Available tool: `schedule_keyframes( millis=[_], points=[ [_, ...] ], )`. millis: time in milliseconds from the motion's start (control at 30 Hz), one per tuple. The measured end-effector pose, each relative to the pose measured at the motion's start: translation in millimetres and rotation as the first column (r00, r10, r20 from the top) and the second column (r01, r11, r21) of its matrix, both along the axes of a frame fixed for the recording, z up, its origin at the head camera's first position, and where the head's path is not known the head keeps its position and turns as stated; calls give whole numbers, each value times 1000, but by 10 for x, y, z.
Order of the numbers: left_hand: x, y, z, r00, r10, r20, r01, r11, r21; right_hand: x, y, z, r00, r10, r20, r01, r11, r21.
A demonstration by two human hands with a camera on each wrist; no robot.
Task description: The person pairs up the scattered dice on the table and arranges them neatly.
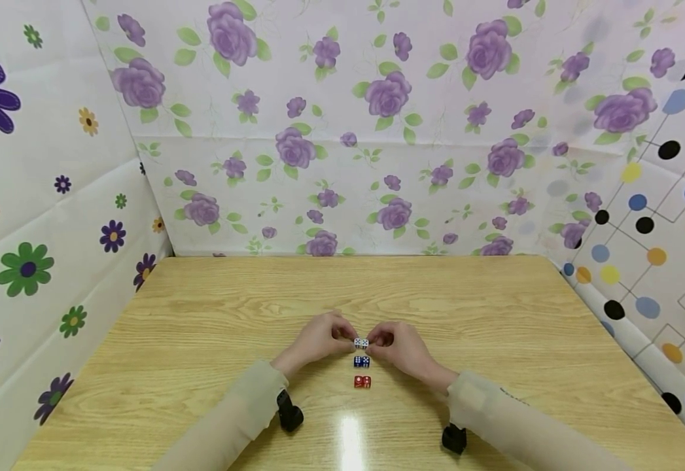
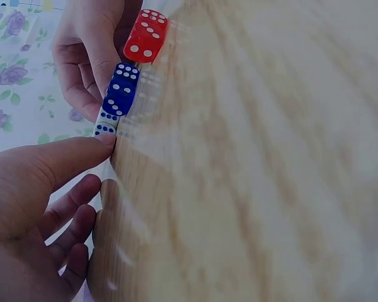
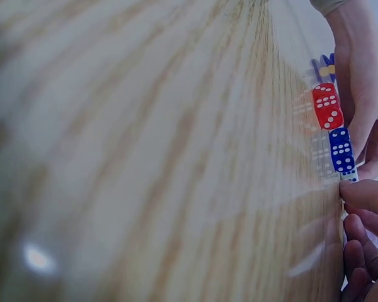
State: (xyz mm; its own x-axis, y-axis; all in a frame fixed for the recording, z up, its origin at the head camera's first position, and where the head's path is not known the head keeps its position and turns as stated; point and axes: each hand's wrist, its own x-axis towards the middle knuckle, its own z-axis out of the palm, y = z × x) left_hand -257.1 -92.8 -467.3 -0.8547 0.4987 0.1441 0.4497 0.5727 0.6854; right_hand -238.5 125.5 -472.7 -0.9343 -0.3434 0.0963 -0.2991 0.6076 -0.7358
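Two white dice sit side by side on the table, between the fingertips of both hands. My left hand pinches the left white die at its outer side; its thumb touches the die in the left wrist view. From the other side my right hand pinches the right white die, thumb and forefinger meeting there. Nearer to me lies a pair of blue dice, then a pair of red dice, lined up behind one another. In the right wrist view the blue dice mostly hide the white ones.
The wooden table carries all the dice. A flowered cloth hangs behind its far edge, with patterned cloths along the left and right sides. Black cameras are strapped to both wrists.
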Motion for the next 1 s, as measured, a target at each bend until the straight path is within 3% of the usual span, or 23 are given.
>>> schedule_keyframes(
  millis=[1000],
  points=[
    [21, 10, 10, 1000, 17, -9, -17, 1000, -18, -6, 3, 1, 1000, 5, -18, -5, 1000, 1]
  ],
)
